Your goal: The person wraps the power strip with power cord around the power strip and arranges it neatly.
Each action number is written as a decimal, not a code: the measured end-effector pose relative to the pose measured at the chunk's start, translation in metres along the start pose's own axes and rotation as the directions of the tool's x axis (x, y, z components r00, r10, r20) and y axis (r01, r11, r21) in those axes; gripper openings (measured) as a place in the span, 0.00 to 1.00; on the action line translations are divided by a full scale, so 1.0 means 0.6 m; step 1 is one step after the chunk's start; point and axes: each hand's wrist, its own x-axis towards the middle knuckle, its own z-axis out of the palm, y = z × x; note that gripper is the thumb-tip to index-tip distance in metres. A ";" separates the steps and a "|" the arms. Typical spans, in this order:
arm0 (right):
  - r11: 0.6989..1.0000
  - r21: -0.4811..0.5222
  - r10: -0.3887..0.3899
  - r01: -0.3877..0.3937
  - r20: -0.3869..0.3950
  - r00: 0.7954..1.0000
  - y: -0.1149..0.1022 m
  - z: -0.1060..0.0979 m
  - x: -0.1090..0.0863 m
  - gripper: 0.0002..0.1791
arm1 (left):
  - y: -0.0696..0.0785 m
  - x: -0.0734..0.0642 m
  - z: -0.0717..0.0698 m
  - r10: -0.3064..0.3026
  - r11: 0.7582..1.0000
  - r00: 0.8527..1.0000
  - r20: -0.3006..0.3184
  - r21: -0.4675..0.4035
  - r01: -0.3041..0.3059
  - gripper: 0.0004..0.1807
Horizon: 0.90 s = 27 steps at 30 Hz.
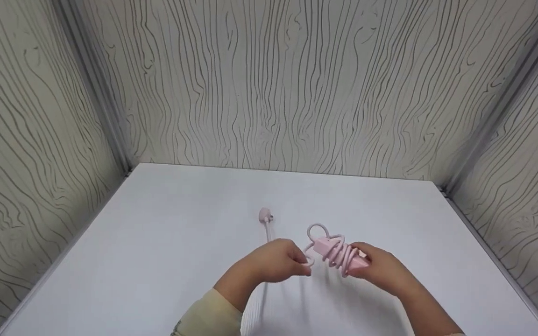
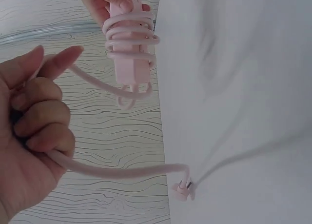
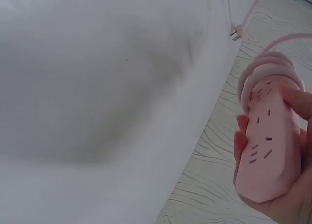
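A pink power strip [image 3: 265, 141] with several socket slots is gripped at one end by my right hand [image 1: 383, 269]. Several turns of its pink cord [image 2: 130, 32] wrap the other end of the strip. To the left, my left hand [image 1: 276, 261] has its fingers curled around the cord and pinches it between thumb and forefinger. A loop of cord [image 1: 317, 228] stands up between the hands. From the left hand the free end runs on to the plug [image 1: 265, 215], whose metal prongs show in the right wrist view.
Beneath the hands lies a white tabletop [image 1: 180, 210] with shadows of the hands and cord. Panels with a wood-grain line pattern [image 1: 259, 84] rise behind it and on both sides, with grey metal posts [image 1: 96, 84] at the corners.
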 end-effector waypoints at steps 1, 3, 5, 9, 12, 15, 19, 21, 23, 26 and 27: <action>0.995 0.097 0.018 -0.020 0.025 1.000 0.007 -0.002 0.002 0.34 | 0.002 -0.003 0.003 -0.021 0.999 1.000 0.018 0.032 0.020 0.08; 0.962 0.269 0.020 -0.039 0.072 0.997 0.018 -0.006 0.004 0.34 | 0.003 -0.007 0.010 -0.066 0.995 0.997 0.049 0.082 0.062 0.08; 0.928 0.370 0.002 -0.041 0.105 0.994 0.024 -0.013 0.004 0.34 | 0.002 -0.010 0.017 -0.123 0.986 0.990 0.068 0.120 0.114 0.09; 0.891 0.453 -0.064 0.003 0.119 0.991 0.023 -0.031 0.003 0.35 | -0.002 -0.013 0.029 -0.208 0.971 0.972 0.109 0.144 0.192 0.06; 0.886 0.462 -0.095 0.032 0.114 0.989 0.015 -0.041 0.002 0.35 | -0.007 -0.009 0.037 -0.258 0.954 0.966 0.034 0.170 0.248 0.11; 0.890 0.450 -0.142 0.076 0.114 0.983 0.011 -0.045 0.001 0.34 | -0.013 0.004 0.040 -0.307 0.922 0.937 -0.166 0.192 0.336 0.23; 0.898 0.415 -0.218 0.145 0.133 0.967 0.011 -0.042 -0.004 0.33 | -0.029 0.028 0.037 -0.297 0.868 0.839 -0.456 0.237 0.436 0.48; 0.903 0.396 -0.243 0.168 0.149 0.958 0.010 -0.039 -0.007 0.32 | -0.039 0.039 0.035 -0.235 0.828 0.804 -0.546 0.321 0.460 0.51; 0.904 0.385 -0.269 0.188 0.171 0.948 0.007 -0.036 -0.012 0.31 | -0.048 0.047 0.037 -0.168 0.793 0.786 -0.595 0.392 0.466 0.50; 0.890 0.399 -0.322 0.221 0.206 0.924 -0.003 -0.031 -0.017 0.32 | -0.058 0.053 0.044 -0.101 0.818 0.776 -0.623 0.392 0.421 0.45; 0.885 0.404 -0.339 0.233 0.217 0.915 -0.007 -0.030 -0.018 0.31 | -0.060 0.054 0.046 -0.086 0.852 0.769 -0.633 0.354 0.386 0.43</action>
